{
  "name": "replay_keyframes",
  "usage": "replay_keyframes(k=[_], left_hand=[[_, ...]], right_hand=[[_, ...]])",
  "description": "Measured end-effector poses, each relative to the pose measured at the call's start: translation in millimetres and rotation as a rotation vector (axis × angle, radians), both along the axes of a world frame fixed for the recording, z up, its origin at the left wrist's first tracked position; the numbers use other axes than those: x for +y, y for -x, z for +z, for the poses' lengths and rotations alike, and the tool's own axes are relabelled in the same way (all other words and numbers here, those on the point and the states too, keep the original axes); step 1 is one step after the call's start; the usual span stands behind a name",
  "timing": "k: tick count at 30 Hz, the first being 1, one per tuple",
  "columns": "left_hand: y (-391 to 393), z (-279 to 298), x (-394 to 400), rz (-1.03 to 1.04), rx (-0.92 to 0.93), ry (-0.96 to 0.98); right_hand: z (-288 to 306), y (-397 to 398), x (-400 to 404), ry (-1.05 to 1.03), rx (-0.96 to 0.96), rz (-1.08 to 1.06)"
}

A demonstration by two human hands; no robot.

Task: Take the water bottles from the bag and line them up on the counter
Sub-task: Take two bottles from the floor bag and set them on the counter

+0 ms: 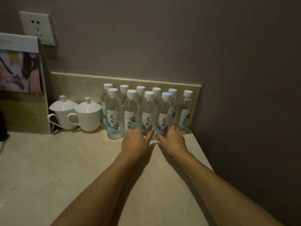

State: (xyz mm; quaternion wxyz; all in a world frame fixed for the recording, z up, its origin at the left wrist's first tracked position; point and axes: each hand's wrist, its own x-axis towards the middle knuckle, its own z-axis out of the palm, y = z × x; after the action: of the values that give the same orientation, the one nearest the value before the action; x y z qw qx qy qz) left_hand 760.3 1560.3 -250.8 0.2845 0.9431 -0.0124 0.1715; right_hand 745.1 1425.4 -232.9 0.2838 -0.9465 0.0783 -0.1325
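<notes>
— While both bare arms reached across the pale stone counter, where were the water bottles?

— They stood upright in two rows against the low backsplash, near the corner of the mauve wall. Four bottles made the front row, five more stood behind, the rightmost bottle alone at the end. All wore white caps and pale printed labels.

— And the left hand?

— It rested at the foot of the second and third front bottles, fingers curled around the far side of the base, thumb stretched toward the other hand. Whether it truly gripped one bottle could not be told.

— The right hand?

— It sat at the base of the fourth front bottle, fingers wrapped out of sight behind it, thumb pointing left along the counter. A firm hold could not be confirmed either. The two thumbs lay just apart.

— What else shared the counter?

— Two white lidded cups stood left of the bottles, beside a propped picture stand, with a wall socket above.
</notes>
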Motion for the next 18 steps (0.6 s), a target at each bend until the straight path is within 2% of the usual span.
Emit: replay_keyframes(k=[5,18], left_hand=[[4,9,-9,-0.073,-0.06,0.068],[56,74,-77,-0.152,-0.194,0.041]], right_hand=[[10,12,-7,-0.022,-0.046,-0.034],[57,62,-78,-0.151,-0.199,-0.081]])
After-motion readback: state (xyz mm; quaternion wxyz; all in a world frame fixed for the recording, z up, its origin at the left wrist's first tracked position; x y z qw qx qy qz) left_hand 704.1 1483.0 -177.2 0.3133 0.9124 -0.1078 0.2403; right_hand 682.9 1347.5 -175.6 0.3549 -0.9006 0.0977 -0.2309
